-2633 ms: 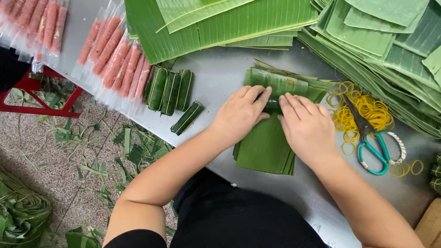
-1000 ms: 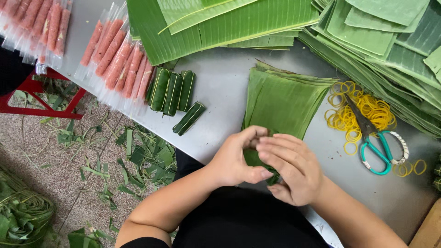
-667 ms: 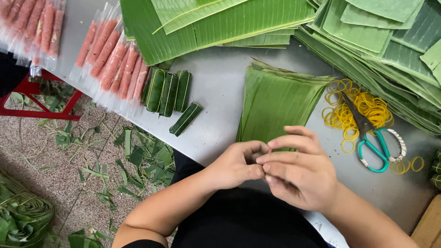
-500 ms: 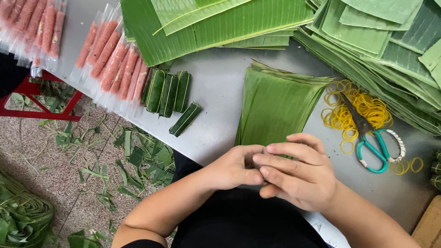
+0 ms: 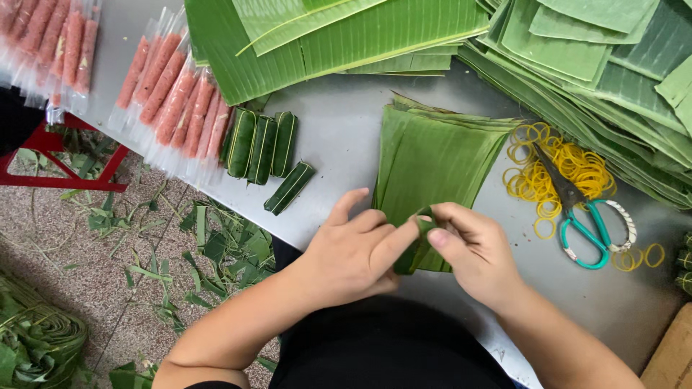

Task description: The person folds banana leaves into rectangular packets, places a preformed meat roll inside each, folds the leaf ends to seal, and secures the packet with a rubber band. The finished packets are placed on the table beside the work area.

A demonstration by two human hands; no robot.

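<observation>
Pinching a leaf roll (image 5: 417, 245) between left hand (image 5: 353, 252) and right hand (image 5: 472, 248), just over the leaf stack (image 5: 432, 155), risking unrolling through any slackening of the thumbs.

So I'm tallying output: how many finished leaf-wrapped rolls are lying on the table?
4 are certain: three side by side beside the bagged pink sausages, one lying slanted just below them. More may sit cut off at the right edge.
</observation>
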